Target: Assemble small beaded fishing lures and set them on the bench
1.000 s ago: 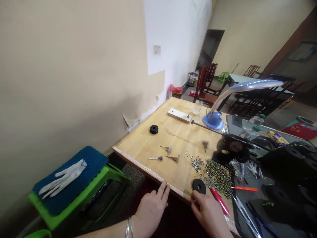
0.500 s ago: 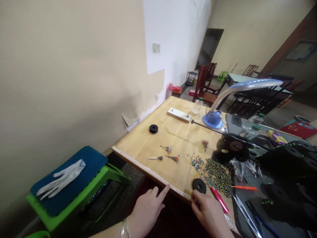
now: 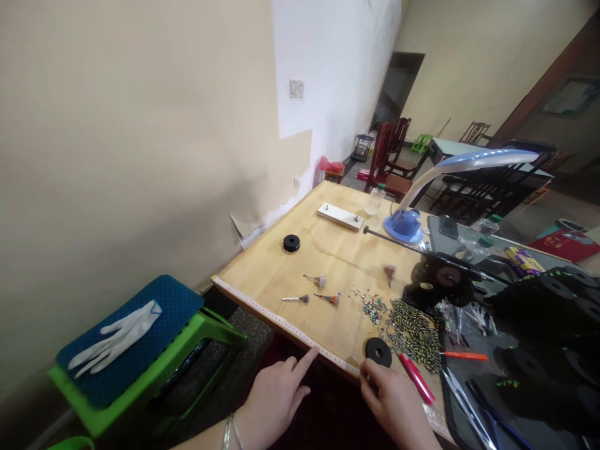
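My left hand (image 3: 280, 392) rests at the table's front edge, index finger stretched out with its tip on the white measuring tape (image 3: 276, 322) and thumb apart; I see nothing held in it. To the right, my right hand (image 3: 391, 397) has its thumb and fingers pinched together at the edge. Whatever sits in that pinch is hidden or too thin to see. Just beyond those fingers lies a flat black spool (image 3: 377, 353) with a hole in its middle. A red pen-like tool (image 3: 417, 379) lies beside the right hand.
A heap of small dark-and-yellow pieces (image 3: 415, 331) spreads by a black machine (image 3: 438, 281). Several small brushes (image 3: 296, 299) and another black spool (image 3: 291, 243) lie farther left. Scissors (image 3: 469, 406) are at right. A blue lamp (image 3: 404, 226) stands behind; a green stool (image 3: 135, 369) bears a white glove (image 3: 117, 337).
My left hand has shifted slightly left along the tape, its thumb a little more spread. The right hand has hardly moved, still pinched by the spool.
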The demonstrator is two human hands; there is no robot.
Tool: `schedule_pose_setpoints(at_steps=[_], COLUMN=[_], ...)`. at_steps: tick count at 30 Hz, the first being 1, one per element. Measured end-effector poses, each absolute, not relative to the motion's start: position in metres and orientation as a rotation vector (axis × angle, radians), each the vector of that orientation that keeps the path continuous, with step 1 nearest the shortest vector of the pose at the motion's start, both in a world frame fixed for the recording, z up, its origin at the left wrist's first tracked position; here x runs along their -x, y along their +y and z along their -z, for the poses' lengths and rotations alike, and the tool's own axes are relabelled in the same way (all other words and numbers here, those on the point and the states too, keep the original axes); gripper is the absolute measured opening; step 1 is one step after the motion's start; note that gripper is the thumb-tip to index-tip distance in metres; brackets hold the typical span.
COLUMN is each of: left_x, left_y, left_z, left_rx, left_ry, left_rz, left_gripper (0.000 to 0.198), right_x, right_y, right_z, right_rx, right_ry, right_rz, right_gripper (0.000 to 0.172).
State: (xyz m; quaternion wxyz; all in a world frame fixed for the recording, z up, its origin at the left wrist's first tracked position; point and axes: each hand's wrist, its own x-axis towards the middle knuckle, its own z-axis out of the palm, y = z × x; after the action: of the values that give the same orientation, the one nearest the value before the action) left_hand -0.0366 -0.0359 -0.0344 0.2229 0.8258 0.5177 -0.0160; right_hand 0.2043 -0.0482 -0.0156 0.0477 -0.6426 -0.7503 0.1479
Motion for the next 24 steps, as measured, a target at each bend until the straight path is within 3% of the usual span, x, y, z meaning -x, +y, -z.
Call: schedule_pose_setpoints(at_steps=[24], left_x=[0.0393], left_y=[-0.0318], left_z=[0.0323], left_rx=[-2.274], left_ry=[1.426], left_rz=[0.002], left_gripper=[0.058], right_x=[-0.2012], right_y=[-0.0450], right_z=[0.0126], right_rx=[1.957], right_ry=[-2.275], right_rz=[-0.463], right_gripper=[0.021])
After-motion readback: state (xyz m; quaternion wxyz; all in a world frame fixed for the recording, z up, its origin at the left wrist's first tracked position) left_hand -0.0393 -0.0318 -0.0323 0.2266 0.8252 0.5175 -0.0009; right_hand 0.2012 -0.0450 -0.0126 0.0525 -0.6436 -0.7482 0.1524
